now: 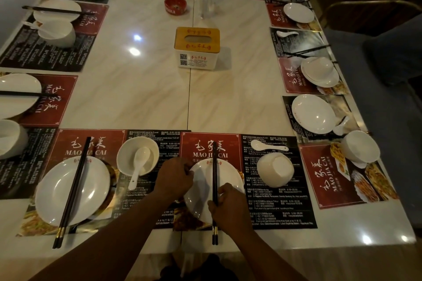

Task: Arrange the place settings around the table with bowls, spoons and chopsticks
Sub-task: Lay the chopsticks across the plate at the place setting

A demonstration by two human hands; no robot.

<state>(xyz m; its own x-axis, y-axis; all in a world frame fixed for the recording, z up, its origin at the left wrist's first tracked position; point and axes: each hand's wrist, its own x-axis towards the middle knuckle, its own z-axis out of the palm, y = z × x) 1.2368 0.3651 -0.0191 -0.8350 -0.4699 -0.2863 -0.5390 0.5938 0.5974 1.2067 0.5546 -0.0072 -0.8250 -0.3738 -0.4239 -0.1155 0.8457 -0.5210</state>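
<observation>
A white plate point(202, 191) lies on the red and black placemat point(271, 189) at the near edge. Black chopsticks point(214, 166) lie straight across it, and my right hand point(228, 205) pinches them near their lower end. My left hand point(174, 178) grips the plate's left rim. To the right of the plate a white bowl point(276, 172) sits upside down, with a white spoon point(267, 146) lying on the mat above it. The setting to the left has a plate point(68, 191) with chopsticks point(73, 189) across it and a bowl point(138, 155) holding a spoon point(139, 164).
A tissue box point(196, 48) stands at the table's centre, a red ashtray point(175, 4) and a clear glass holder point(207, 2) behind it. Other settings ring the table. On the right side lie loose chopsticks point(306, 51), a spoon point(286, 34) and an overturned bowl point(360, 147).
</observation>
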